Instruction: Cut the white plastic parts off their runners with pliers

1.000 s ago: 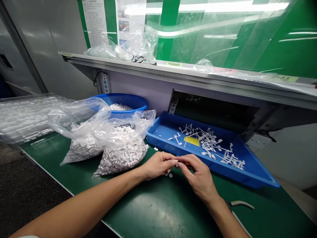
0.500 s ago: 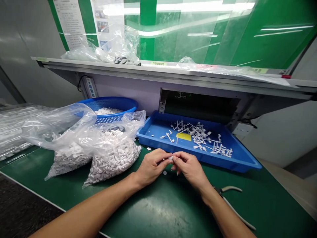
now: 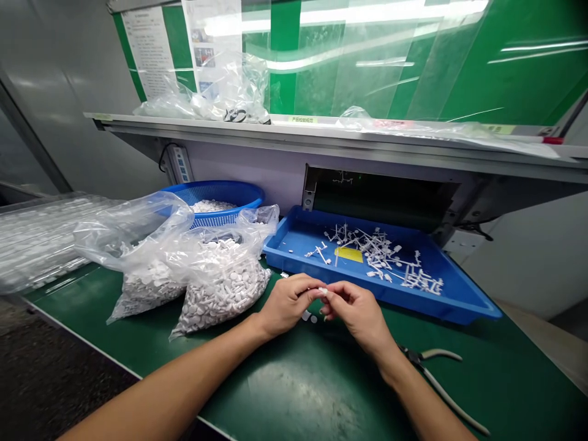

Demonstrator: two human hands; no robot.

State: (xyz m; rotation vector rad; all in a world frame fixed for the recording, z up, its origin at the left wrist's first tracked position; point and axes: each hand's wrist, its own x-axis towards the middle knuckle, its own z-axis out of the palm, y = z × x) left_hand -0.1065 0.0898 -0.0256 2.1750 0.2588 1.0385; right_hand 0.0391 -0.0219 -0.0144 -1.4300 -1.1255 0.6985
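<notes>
Over the green table (image 3: 294, 380), my left hand (image 3: 290, 306) and my right hand (image 3: 356, 312) meet fingertip to fingertip. Both pinch a small white plastic part (image 3: 323, 291) between thumb and fingers; the fingers cover most of it. Just below them a white disc (image 3: 313, 319) lies on the table, and another small white piece (image 3: 305, 315) is partly hidden by my left hand. Behind my hands stands a blue tray (image 3: 454, 309) holding white plastic sprues (image 3: 376, 248) with small parts on them and a yellow label (image 3: 349, 254).
Two clear bags (image 3: 220, 294) of small white parts stand at left, before a blue basket (image 3: 250, 196) holding more. Cutting pliers (image 3: 452, 392) lie beside my right forearm. A shelf (image 3: 294, 128) with plastic bags overhangs the back. Stacked clear trays (image 3: 41, 239) sit far left.
The view has shifted slightly, so the scene sits further right. My hands keep pinching the small part together. A second white piece now shows beside the disc under my left hand.
</notes>
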